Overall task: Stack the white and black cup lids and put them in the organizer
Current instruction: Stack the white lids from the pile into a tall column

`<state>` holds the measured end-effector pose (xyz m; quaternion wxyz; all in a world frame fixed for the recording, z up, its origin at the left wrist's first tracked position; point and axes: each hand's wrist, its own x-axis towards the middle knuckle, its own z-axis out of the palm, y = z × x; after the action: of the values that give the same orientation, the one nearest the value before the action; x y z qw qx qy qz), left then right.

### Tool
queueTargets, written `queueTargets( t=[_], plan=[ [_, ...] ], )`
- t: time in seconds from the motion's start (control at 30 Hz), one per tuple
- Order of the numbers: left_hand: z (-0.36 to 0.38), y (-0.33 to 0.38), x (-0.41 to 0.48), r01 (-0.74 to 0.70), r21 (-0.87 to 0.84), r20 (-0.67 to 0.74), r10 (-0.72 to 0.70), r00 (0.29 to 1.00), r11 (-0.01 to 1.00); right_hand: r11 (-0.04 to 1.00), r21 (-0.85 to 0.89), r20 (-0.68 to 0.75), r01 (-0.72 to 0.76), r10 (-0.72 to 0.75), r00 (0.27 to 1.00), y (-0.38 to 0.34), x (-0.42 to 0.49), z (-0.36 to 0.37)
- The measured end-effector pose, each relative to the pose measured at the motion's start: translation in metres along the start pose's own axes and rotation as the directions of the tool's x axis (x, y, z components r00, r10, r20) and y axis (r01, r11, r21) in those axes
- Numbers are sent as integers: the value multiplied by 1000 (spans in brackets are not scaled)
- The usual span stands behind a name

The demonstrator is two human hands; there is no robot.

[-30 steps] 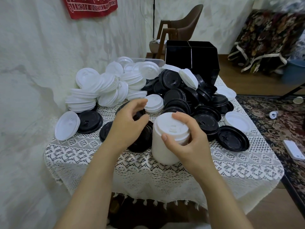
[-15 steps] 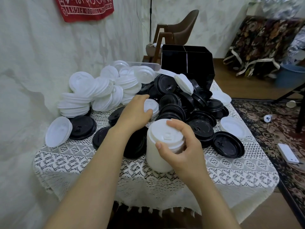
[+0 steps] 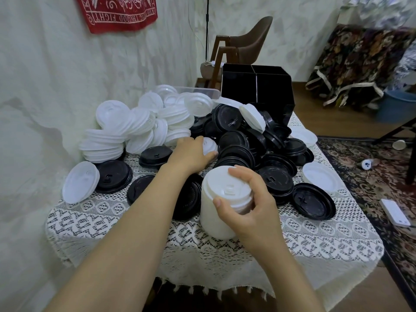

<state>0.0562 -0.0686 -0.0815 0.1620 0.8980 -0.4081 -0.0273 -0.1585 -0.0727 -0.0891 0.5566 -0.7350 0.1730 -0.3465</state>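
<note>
A tall stack of white lids (image 3: 216, 212) stands upright on the lace tablecloth (image 3: 315, 235) near the front. My right hand (image 3: 245, 206) grips its top, thumb in front and fingers curled over the rim. Further back, my left hand (image 3: 191, 154) reaches into the pile and closes its fingers on a small stack of white lids (image 3: 210, 144). Loose white lids (image 3: 126, 127) heap at the back left, black lids (image 3: 243, 140) in the middle and right. The black organizer (image 3: 256, 86) stands at the table's far edge, its compartments dark inside.
A wall runs close along the left. A clear plastic bin (image 3: 202, 92) sits behind the white heap. A brown chair (image 3: 243, 41) stands behind the table. On the patterned rug at right lie a white remote (image 3: 396, 212) and small items.
My left hand has moved away from the tall stack, forward into the pile, and has closed on a small white stack. My right hand keeps its hold on the tall stack's top.
</note>
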Motion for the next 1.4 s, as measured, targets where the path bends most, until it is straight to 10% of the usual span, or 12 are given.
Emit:
queueTargets(
  t=[0.47,1.27,1.4],
  plan=[
    [-15,-7,-6,-19,-343,109,60,992,939,1000,-6,25,-5,5,1000,-1,1,0],
    [-49,-5,-39,-152,-396,-115,116,987,905,999,11,41,-32,31,999,1,0,-2],
    [-71,3,-75,-164,-615,-155,86,984,772,998,17,36,-68,68,997,1,0,-4]
  ],
)
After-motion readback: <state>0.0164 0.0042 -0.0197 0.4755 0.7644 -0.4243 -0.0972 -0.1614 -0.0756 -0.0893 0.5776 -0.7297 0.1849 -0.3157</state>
